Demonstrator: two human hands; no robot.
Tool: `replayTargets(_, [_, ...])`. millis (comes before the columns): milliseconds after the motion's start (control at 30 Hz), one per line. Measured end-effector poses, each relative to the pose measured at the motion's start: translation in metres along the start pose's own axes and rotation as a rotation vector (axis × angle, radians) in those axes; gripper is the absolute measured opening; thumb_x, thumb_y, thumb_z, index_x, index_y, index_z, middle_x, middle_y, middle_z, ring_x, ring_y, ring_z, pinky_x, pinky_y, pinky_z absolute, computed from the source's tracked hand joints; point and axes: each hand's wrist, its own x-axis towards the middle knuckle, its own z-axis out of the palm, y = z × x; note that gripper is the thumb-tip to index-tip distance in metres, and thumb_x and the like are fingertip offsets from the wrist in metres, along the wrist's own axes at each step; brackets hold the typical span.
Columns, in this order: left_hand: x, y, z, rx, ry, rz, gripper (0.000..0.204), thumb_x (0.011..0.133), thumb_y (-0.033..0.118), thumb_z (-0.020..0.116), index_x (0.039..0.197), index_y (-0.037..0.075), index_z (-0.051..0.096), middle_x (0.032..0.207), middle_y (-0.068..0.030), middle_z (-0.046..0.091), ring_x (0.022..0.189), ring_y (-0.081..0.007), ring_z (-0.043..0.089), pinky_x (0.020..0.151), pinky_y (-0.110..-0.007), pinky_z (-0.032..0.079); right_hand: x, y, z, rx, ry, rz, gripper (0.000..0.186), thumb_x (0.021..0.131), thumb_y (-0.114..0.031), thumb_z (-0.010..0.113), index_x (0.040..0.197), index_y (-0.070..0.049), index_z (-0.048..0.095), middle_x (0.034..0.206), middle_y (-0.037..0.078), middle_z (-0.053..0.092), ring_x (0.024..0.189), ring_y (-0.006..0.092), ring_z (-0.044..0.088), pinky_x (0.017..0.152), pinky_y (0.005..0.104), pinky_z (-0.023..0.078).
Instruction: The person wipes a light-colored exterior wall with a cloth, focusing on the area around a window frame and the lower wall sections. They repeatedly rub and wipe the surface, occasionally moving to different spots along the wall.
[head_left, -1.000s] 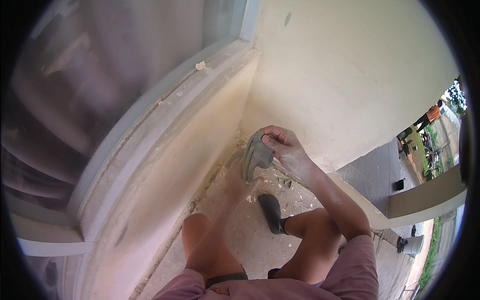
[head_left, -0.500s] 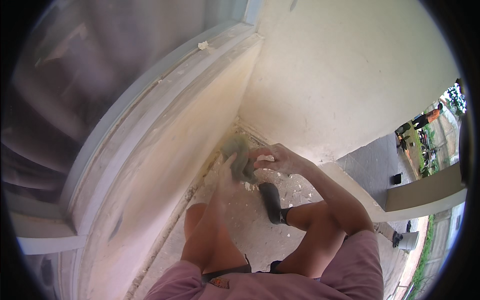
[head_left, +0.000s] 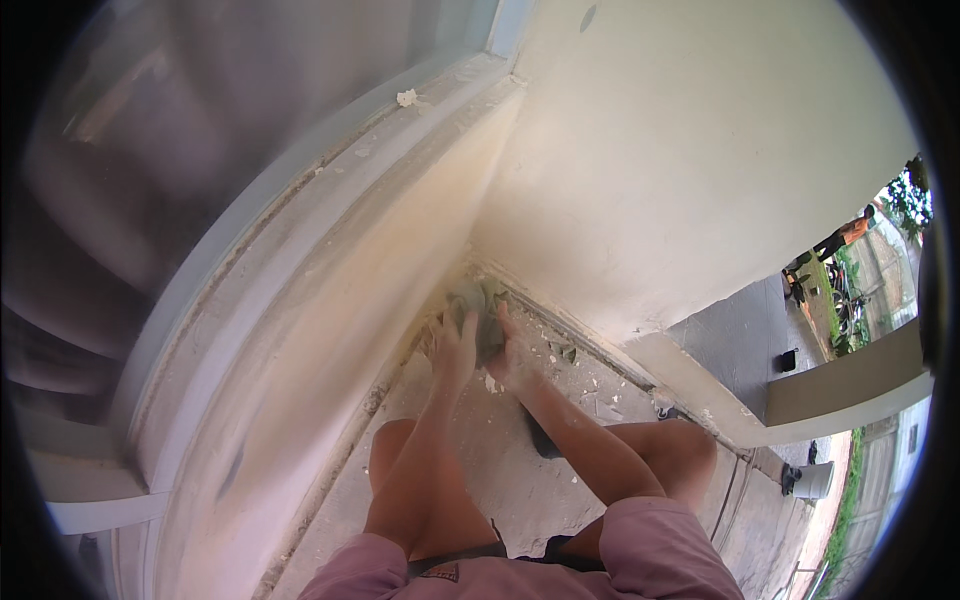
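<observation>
Low in the corner between the two walls, both hands are on a crumpled grey-green cloth (head_left: 487, 330). My left hand (head_left: 454, 340) grips its near left side, fingers curled over it. On its right side my right hand (head_left: 511, 355) presses in with the fingers bent round the edge. Part of the cloth is hidden behind the fingers, and I cannot make out anything inside it. White flakes (head_left: 493, 384) lie on the dusty floor just beneath the hands.
A window ledge (head_left: 330, 190) with a loose chip (head_left: 407, 97) runs along the left. Plaster debris (head_left: 568, 352) lines the right wall's foot. My dark-covered foot (head_left: 541, 437) is partly behind my right forearm. A white bucket (head_left: 814, 480) and a distant person (head_left: 853, 231) are outside at right.
My right hand has come down and left onto the cloth; a whitish flake seen in it before no longer shows. The cloth looks more bunched between both hands.
</observation>
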Motion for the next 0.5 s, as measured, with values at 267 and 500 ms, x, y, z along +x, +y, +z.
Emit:
replayTargets(267, [-0.011, 0.005, -0.048, -0.003, 0.358, 0.539, 0.039, 0.094, 0.025, 0.049, 0.124, 0.002, 0.058, 0.142, -0.0234, 0.035, 0.131, -0.0368, 0.034, 0.108, -0.051, 0.023, 0.059, -0.032, 0.025, 0.034, 0.148, -0.622, 0.056, 0.096, -0.019, 0.060, 0.144, -0.006, 0.034, 0.132, 0.009, 0.051, 0.118, 0.0201, 0.052, 0.096, 0.0352, 0.047])
replayTargets(500, [-0.064, -0.028, -0.170, 0.291, 1.185, 1.062, 0.033, 0.092, 0.030, 0.041, 0.099, 0.005, 0.061, 0.125, -0.0217, 0.042, 0.115, -0.0340, 0.041, 0.094, -0.052, 0.037, 0.142, -0.142, 0.136, -0.308, 0.100, -1.310, 0.055, 0.098, -0.025, 0.056, 0.144, -0.003, 0.037, 0.119, 0.015, 0.057, 0.109, 0.0243, 0.056, 0.095, 0.0343, 0.044])
